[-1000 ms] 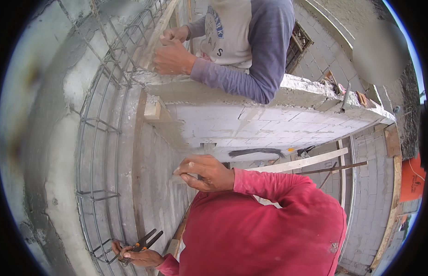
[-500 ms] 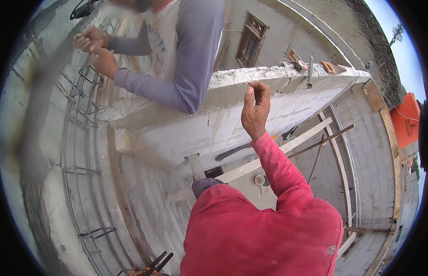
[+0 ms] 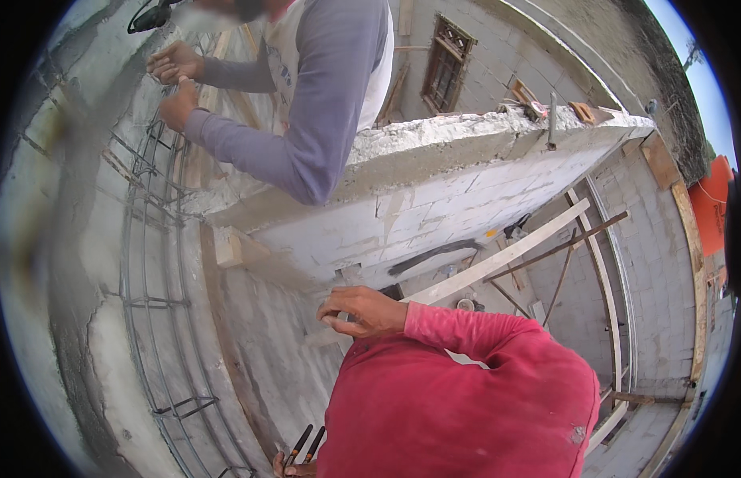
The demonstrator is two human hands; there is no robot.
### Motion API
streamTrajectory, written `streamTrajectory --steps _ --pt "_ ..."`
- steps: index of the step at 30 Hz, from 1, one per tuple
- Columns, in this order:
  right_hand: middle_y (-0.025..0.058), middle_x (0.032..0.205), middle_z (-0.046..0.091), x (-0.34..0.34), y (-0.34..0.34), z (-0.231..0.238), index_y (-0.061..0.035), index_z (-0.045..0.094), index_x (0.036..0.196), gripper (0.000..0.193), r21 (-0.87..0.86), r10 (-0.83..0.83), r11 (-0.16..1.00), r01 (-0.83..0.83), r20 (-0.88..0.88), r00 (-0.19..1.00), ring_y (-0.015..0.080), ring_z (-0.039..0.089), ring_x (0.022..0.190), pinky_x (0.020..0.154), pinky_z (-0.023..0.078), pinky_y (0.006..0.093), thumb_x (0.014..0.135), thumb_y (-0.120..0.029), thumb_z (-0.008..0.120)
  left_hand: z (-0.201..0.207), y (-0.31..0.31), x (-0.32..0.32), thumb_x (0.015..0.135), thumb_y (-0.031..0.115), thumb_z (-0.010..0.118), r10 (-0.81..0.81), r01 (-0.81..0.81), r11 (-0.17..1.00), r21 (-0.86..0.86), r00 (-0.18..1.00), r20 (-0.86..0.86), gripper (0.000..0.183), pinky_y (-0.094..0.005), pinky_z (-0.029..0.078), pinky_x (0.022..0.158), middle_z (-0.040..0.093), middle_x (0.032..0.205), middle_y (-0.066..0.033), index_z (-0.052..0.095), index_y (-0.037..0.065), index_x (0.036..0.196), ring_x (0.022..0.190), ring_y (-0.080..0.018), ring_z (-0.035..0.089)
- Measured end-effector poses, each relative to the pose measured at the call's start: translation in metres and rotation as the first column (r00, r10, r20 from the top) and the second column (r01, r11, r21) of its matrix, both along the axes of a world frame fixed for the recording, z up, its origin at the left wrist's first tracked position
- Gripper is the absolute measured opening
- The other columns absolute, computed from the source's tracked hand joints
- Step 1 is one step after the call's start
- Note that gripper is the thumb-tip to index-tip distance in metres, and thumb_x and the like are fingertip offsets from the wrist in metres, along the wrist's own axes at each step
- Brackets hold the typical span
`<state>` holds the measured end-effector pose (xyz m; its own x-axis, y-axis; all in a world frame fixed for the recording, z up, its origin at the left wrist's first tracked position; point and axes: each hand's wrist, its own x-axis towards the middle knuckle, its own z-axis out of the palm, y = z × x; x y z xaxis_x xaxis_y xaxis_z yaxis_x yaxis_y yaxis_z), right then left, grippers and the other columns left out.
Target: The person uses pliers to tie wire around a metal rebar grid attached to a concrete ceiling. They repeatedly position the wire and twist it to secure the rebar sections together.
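My right hand (image 3: 361, 311) is in front of my chest, its red-sleeved arm bent across from the right. Its fingers are curled in against the thumb; anything between them is too small or hidden to make out. Low at the left, my left hand (image 3: 295, 468) shows only in part at the lower edge. It is closed around pliers (image 3: 304, 446) with two black handles and orange bands; their jaws are out of sight. A long cage of steel rebar (image 3: 151, 303) runs up the left side, beyond my left hand.
At upper left a co-worker in grey sleeves (image 3: 319, 103) holds both hands together near the rebar's top. A rough-topped block wall (image 3: 466, 151) crosses ahead, with wood scraps on it. Timber props (image 3: 506, 251) lean at the right. A bucket (image 3: 465, 305) stands far below.
My right hand has come down from in front of the wall, swinging left to my chest. The left hand and pliers show farther right and more fully. The whole view has shifted slightly.
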<state>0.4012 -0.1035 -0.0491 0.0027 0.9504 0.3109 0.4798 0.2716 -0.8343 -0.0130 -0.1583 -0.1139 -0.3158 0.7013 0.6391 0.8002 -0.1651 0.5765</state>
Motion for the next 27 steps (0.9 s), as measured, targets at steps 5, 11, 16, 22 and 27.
streamTrajectory --steps 5,11,16,22,27 --pt "0.0152 0.12 0.069 -0.051 0.014 0.001 -0.0058 0.059 0.135 0.041 -0.084 0.48 0.871 -0.483 -0.052 0.875 0.0364 0.063 0.118 0.101 0.05 0.0496 0.099 -0.024 0.071 0.018 0.029 0.025 0.114 0.046 0.024 -0.346 0.349 0.928 -0.131 0.937 0.049 0.048 -0.0597 0.032 0.112 0.071 0.12 -0.0159 0.051 0.011 0.095 0.13 -0.0334 0.056" --pt "0.0191 0.122 0.068 -0.086 0.016 -0.01 -0.0059 0.044 0.147 0.065 -0.003 0.56 0.825 -0.565 -0.128 0.818 0.0396 0.063 0.119 0.1 0.051 0.051 0.095 -0.028 0.077 0.089 0.103 0.139 0.116 0.044 0.022 -0.768 0.783 0.621 0.044 0.596 0.236 0.048 -0.0659 0.025 0.126 0.072 0.115 -0.0138 0.047 0.012 0.091 0.141 -0.0364 0.052" --pt "0.0136 0.091 0.068 -0.058 0.005 -0.002 -0.0047 0.05 0.132 0.051 -0.3 0.208 0.91 -0.287 -0.268 0.941 0.035 0.066 0.08 0.074 0.051 0.0461 0.092 -0.022 0.077 0.14 0.134 0.22 0.114 0.05 0.037 -0.876 0.923 0.385 -0.019 0.372 0.307 0.049 -0.0584 0.031 0.124 0.068 0.13 -0.0175 0.059 0.006 0.118 0.145 -0.0387 0.048" --pt "0.0119 0.083 0.06 0.037 -0.066 0.008 -0.0019 0.05 0.139 0.052 -0.266 -0.814 0.581 0.77 -0.182 0.552 0.0218 0.059 0.075 0.072 0.05 0.0377 0.097 -0.023 0.073 0.134 0.165 0.175 0.108 0.037 0.06 -0.739 0.7 0.673 -0.238 0.632 -0.233 0.045 -0.0598 0.035 0.119 0.06 0.144 -0.0182 0.062 0.001 0.135 0.146 -0.0427 0.044" --pt "0.0178 0.103 0.064 0.228 -0.082 0.036 0.0063 0.055 0.133 0.052 0.097 -0.993 0.096 0.991 0.085 0.088 0.0318 0.063 0.094 0.088 0.052 0.0442 0.093 -0.022 0.071 0.122 0.195 0.129 0.106 0.031 0.064 -0.546 0.45 0.838 -0.309 0.711 -0.444 0.04 -0.0598 0.039 0.116 0.059 0.144 -0.0186 0.065 0.002 0.133 0.141 -0.0433 0.048"
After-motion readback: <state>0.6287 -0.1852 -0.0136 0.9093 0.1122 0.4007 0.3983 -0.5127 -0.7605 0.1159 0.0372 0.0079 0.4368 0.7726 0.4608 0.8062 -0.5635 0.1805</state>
